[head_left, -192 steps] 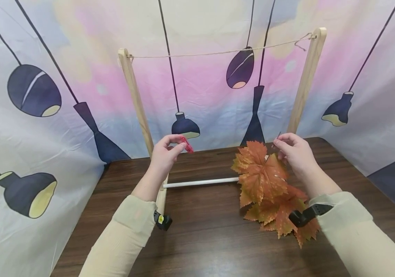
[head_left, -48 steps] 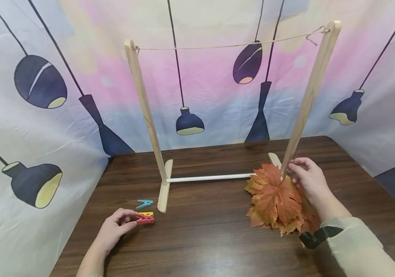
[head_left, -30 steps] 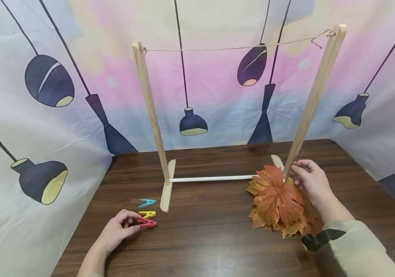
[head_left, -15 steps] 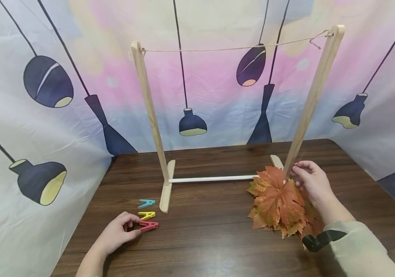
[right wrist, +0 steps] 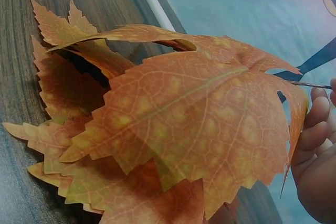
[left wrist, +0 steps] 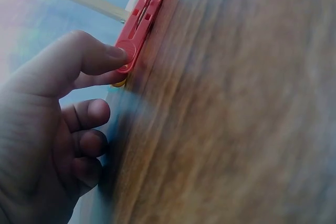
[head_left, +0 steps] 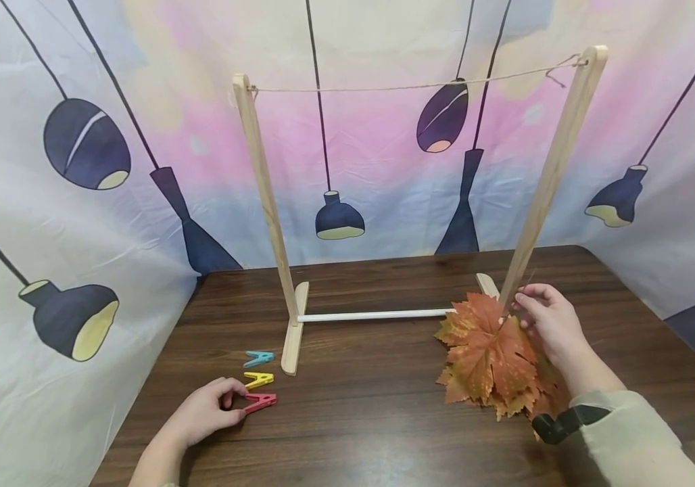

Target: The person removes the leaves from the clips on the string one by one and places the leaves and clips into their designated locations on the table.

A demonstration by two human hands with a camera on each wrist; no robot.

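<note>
In the head view my left hand (head_left: 210,411) pinches the handle end of a red clothespin (head_left: 260,403) low over the table. The left wrist view shows the thumb (left wrist: 113,56) lying on that clothespin, the other fingers bent below it. Just behind sit a yellow clothespin (head_left: 259,380) and a blue one (head_left: 259,358). My right hand (head_left: 551,318) pinches the thin stem of an orange artificial maple leaf (head_left: 487,352) beside the rack's right post. More such leaves (right wrist: 152,192) lie under it, partly hidden by the top leaf and the forearm.
A wooden rack stands at the back, with a left post (head_left: 267,203), a right post (head_left: 551,182), a twine line (head_left: 384,87) between their tops and a white bar (head_left: 378,315) low down. Behind the dark wooden table (head_left: 360,433) hangs a lamp-printed cloth (head_left: 378,155).
Since the earliest frame both hands have come down, the left with the red clothespin, the right with the leaf. Lately the red clothespin has shifted slightly nearer, away from the yellow one.
</note>
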